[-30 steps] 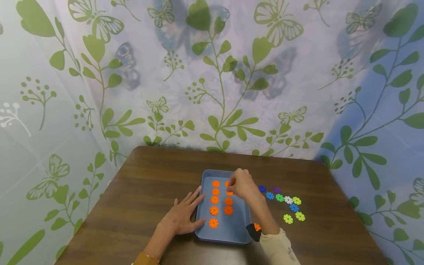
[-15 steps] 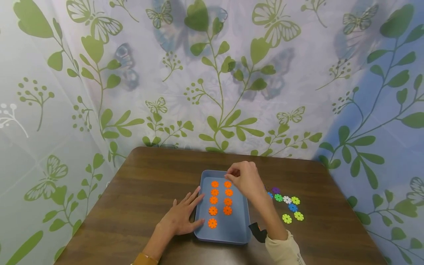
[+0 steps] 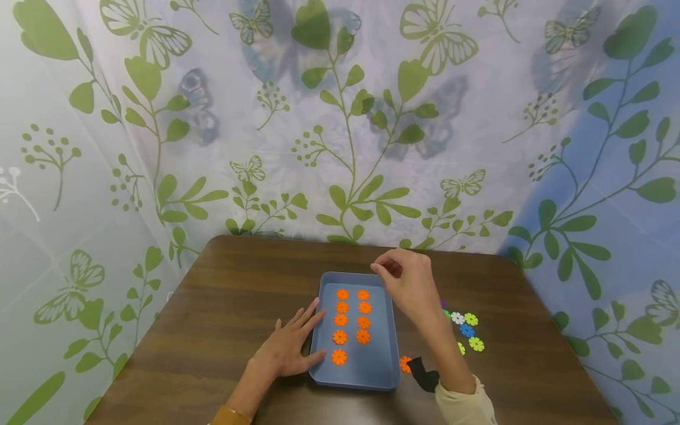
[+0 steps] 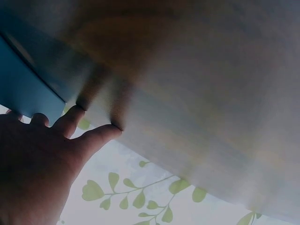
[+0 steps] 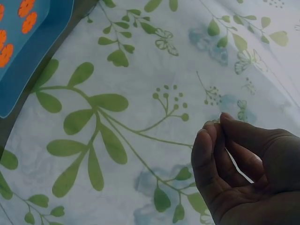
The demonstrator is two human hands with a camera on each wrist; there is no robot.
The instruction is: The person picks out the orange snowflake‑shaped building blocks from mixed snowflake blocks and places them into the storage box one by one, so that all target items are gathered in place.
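Note:
A blue-grey tray (image 3: 372, 366) holds two columns of orange flower-shaped discs (image 3: 340, 337). Spread fingers of my left hand (image 3: 289, 347) rest along the tray's left rim; in the left wrist view that hand (image 4: 40, 154) lies against the blue tray wall (image 4: 28, 79). Raised over the tray's far right corner is my right hand (image 3: 411, 283), its fingers curled and thumb tip meeting the fingertips. In the right wrist view, a small pale sliver shows at the fingertips of the right hand (image 5: 248, 164); I cannot tell whether it is a held piece or a nail.
One more orange disc (image 3: 405, 364) lies on the brown table (image 3: 255, 277) just right of the tray, beside a black strap (image 3: 423, 375) at the right wrist. White (image 3: 457, 318), blue (image 3: 467, 330) and yellow-green discs (image 3: 476, 344) lie farther right, partly behind the forearm. A leaf-print curtain hangs behind.
My right hand has lifted from the right column of orange discs and moved up and to the right, past the tray's far edge. The left hand stays at the rim.

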